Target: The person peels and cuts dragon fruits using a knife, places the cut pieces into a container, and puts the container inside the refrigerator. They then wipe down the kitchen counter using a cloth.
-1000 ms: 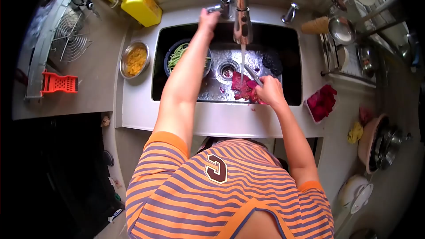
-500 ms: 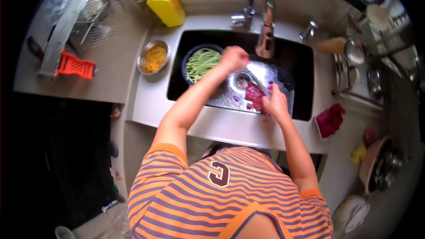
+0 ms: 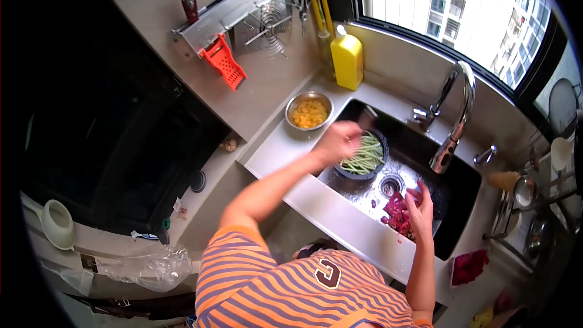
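My left hand (image 3: 340, 142), blurred by motion, is closed in front of the left end of the sink. A grey blade, seemingly a knife (image 3: 367, 116), sticks out beyond its fingers; its handle is hidden. Just beside that hand, a dark round bowl of green beans (image 3: 365, 157) stands in the sink (image 3: 467, 206). My right hand (image 3: 420, 211) hovers over the sink's near right part, thumb and fingers apart. Below it lie dark pink-red scraps (image 3: 398, 211), close to the drain (image 3: 390, 186). Whether the fingers touch them I cannot tell.
A metal bowl of orange pieces (image 3: 309, 111) and a yellow bottle (image 3: 347, 61) stand left of the sink. The faucet (image 3: 446, 152) arches over it. Red pieces (image 3: 470, 267) lie at the right. An orange grater (image 3: 225, 64) and a red-handled knife (image 3: 189, 1) are at the rack.
My view has turned to the left. My left hand has moved left from the drain area to the bean bowl, away from my right hand. My right hand's fingers have spread.
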The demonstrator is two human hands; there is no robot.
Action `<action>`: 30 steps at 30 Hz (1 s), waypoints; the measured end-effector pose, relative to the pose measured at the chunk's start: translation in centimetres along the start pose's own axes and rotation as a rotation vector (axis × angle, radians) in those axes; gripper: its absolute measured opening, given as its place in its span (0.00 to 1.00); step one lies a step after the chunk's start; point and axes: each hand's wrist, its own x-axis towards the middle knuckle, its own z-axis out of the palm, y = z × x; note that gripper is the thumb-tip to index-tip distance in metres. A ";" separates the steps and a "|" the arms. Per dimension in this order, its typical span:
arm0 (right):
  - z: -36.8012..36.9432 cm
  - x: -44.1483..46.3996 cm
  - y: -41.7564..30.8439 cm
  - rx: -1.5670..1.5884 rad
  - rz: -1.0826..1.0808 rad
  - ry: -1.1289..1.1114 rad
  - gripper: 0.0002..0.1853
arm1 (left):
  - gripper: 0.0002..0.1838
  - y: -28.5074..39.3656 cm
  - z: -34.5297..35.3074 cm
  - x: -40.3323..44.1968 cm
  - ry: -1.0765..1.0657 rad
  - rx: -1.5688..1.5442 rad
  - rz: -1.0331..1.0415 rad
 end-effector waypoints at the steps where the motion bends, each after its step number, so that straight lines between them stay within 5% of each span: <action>1: -0.4 -0.4 0.0 0.040 0.015 -0.015 0.28 | 0.06 1.3 -5.5 1.8 0.219 0.188 0.103; 3: -1.4 -0.7 1.2 -0.090 -0.018 -0.026 0.23 | 0.04 5.4 -16.6 4.0 0.582 0.120 0.035; 7: -1.8 -1.6 3.6 -0.046 0.044 -0.036 0.16 | 0.08 10.3 -35.2 6.1 1.259 0.174 0.221; 11: -1.1 -2.3 4.4 -0.015 0.093 -0.070 0.13 | 0.08 8.6 -43.2 7.0 1.070 0.268 0.129; 20: -0.4 -3.5 3.4 -0.009 0.123 -0.077 0.12 | 0.08 6.4 -42.3 9.3 0.942 0.349 -0.065; 30: -1.4 -4.7 4.3 -0.013 0.130 -0.063 0.12 | 0.10 6.2 -43.9 10.2 0.899 0.290 -0.055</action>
